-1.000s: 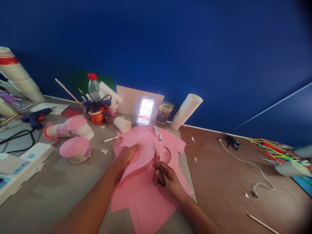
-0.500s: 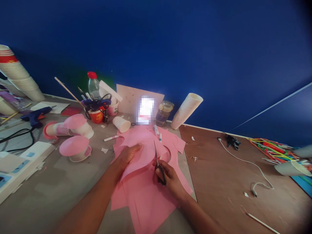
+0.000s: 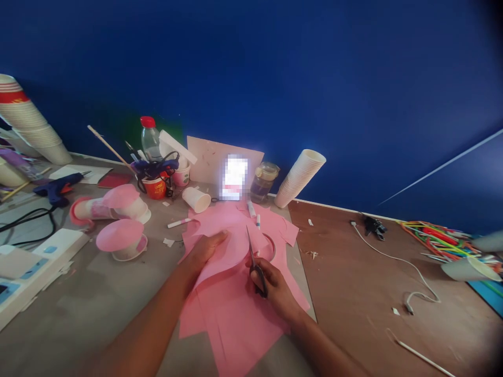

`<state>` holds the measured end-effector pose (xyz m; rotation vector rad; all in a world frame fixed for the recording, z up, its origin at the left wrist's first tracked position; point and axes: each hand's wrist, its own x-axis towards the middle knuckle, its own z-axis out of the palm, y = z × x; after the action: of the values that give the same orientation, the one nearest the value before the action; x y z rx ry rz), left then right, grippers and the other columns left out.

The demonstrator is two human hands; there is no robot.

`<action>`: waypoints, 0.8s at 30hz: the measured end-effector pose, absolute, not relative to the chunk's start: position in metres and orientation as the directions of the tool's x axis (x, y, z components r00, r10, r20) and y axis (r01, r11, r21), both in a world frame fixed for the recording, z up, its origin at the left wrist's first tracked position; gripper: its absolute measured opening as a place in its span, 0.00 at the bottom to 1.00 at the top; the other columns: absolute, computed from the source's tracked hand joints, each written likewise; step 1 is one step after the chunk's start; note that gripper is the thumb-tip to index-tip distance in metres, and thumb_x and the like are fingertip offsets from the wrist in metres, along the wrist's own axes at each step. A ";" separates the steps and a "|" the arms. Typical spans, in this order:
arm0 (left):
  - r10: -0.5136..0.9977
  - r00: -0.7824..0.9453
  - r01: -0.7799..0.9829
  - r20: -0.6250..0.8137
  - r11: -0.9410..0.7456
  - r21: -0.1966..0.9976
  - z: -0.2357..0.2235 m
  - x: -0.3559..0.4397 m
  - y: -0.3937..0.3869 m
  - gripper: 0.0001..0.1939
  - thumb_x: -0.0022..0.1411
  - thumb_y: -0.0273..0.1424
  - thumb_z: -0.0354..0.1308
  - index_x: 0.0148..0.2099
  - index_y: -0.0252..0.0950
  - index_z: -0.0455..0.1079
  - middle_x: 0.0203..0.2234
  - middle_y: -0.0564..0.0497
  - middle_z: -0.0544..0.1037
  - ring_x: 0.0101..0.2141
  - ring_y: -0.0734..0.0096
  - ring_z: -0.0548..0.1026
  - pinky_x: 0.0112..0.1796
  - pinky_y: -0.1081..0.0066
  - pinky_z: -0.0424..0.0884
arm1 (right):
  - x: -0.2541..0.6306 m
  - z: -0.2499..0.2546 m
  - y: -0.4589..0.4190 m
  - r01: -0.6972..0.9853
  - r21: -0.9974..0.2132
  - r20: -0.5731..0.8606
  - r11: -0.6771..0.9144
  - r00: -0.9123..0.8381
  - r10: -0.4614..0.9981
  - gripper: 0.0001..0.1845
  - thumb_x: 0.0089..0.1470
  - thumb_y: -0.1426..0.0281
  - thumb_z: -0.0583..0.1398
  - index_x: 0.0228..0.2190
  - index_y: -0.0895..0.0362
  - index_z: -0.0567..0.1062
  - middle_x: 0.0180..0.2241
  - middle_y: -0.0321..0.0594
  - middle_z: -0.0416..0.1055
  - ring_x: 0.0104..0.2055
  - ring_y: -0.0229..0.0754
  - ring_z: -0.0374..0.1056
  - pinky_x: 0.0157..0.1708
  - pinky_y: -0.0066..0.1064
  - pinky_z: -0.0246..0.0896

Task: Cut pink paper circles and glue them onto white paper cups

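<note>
My left hand [image 3: 205,252] grips a sheet of pink paper [image 3: 230,251] by its left side, thumb on top and the other fingers hidden beneath. The sheet curves up above more pink paper [image 3: 239,324] spread on the table. In my right hand [image 3: 273,285] is a pair of scissors [image 3: 257,275], fingers round the black handles and blades pointing away from me. The blades stand at the right edge of the held sheet; whether they touch it I cannot tell. Just beyond lie two white markers [image 3: 250,209] on the pink paper.
Pink-topped paper cups [image 3: 121,238], a glue gun [image 3: 58,188] and a white power strip [image 3: 43,262] stand at left. Behind are a blurred bright screen [image 3: 234,178], a glass jar [image 3: 265,180] and stacked paper cups [image 3: 301,178]. A white cable [image 3: 393,256] lies at right.
Almost nothing differs. Both hands hold the paper and the scissors as before, and the view has shifted very slightly.
</note>
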<state>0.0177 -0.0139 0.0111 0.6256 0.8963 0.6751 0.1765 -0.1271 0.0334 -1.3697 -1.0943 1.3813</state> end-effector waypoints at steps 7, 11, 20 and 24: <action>0.757 0.444 -0.236 -0.480 0.615 0.752 0.012 0.017 -0.013 0.21 0.47 0.42 0.63 0.38 0.31 0.75 0.28 0.45 0.80 0.32 0.59 0.77 0.35 0.65 0.72 | 0.177 0.033 -0.128 0.023 -0.970 -0.241 -0.241 -0.013 0.970 0.23 0.48 0.51 0.58 0.34 0.58 0.65 0.17 0.28 0.58 0.20 0.33 0.56 0.19 0.25 0.50; 0.738 0.440 -0.202 -0.512 0.637 0.744 0.010 0.016 -0.011 0.20 0.46 0.42 0.64 0.35 0.30 0.76 0.26 0.45 0.80 0.31 0.58 0.77 0.34 0.65 0.71 | 0.177 0.032 -0.127 0.031 -0.972 -0.232 -0.232 -0.017 0.973 0.21 0.49 0.52 0.58 0.34 0.58 0.65 0.17 0.29 0.59 0.19 0.33 0.56 0.19 0.25 0.50; 0.815 0.341 -0.175 -0.469 0.545 0.820 0.004 0.016 -0.008 0.20 0.43 0.43 0.65 0.33 0.31 0.76 0.25 0.47 0.79 0.33 0.58 0.76 0.36 0.66 0.70 | 0.178 0.031 -0.127 0.014 -0.974 -0.228 -0.228 -0.025 0.973 0.22 0.49 0.52 0.58 0.34 0.58 0.66 0.17 0.28 0.57 0.20 0.33 0.57 0.20 0.25 0.51; 0.814 0.354 -0.188 -0.461 0.545 0.817 0.000 0.015 -0.004 0.22 0.41 0.43 0.66 0.34 0.31 0.76 0.26 0.46 0.79 0.35 0.58 0.76 0.37 0.66 0.69 | 0.178 0.032 -0.127 0.022 -0.971 -0.240 -0.240 -0.036 0.970 0.22 0.49 0.52 0.58 0.35 0.58 0.66 0.18 0.28 0.57 0.20 0.33 0.57 0.20 0.25 0.50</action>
<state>0.0155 -0.0041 -0.0002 0.7437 1.0049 0.7310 0.1781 -0.1274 0.0318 -1.3814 -1.1265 1.4068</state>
